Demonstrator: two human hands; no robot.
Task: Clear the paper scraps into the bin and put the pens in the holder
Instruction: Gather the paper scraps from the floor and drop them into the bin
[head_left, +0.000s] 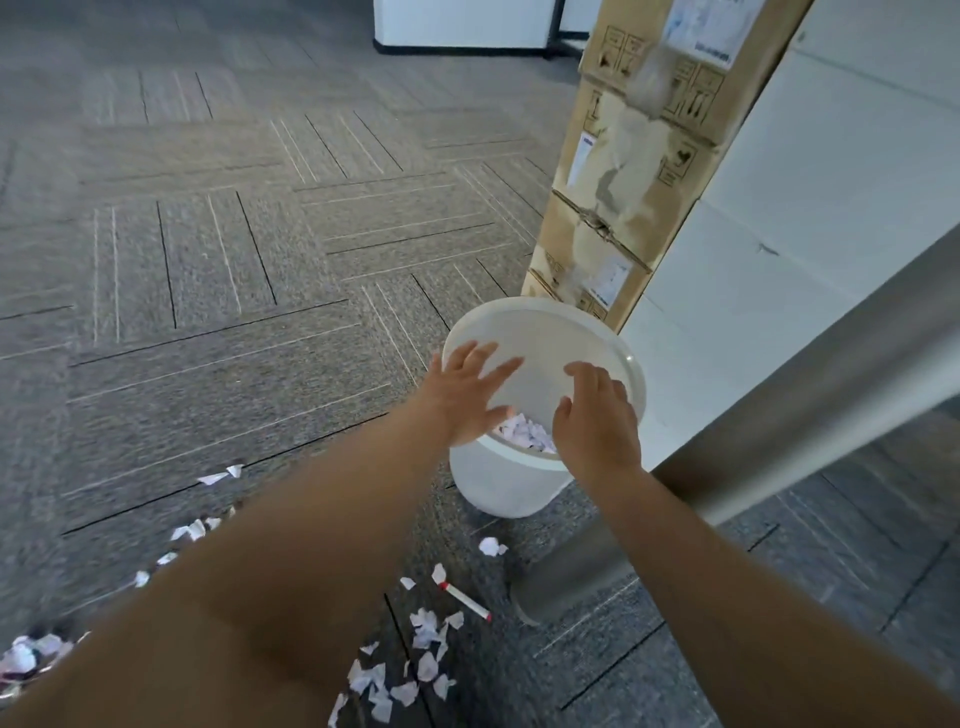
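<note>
In the head view, our left hand (467, 397) lies flat, fingers spread, on the tilted white lid (545, 332) of the bin (498, 483). Our right hand (597, 421) bends over the lid; we cannot tell whether it grips. Paper scraps (524, 434) sit inside the bin. Loose scraps (426, 634) and a pen (465, 601) lie on the near carpet (208, 260).

1. I see one white bin (498, 483).
2. I see one pen (464, 601) on the floor.
3. I have two hands out: my left hand (467, 395) and my right hand (597, 421).
4. Four brown boxes (639, 156) stand in one stack.
5. The paper scraps (426, 629) are too many to count.
</note>
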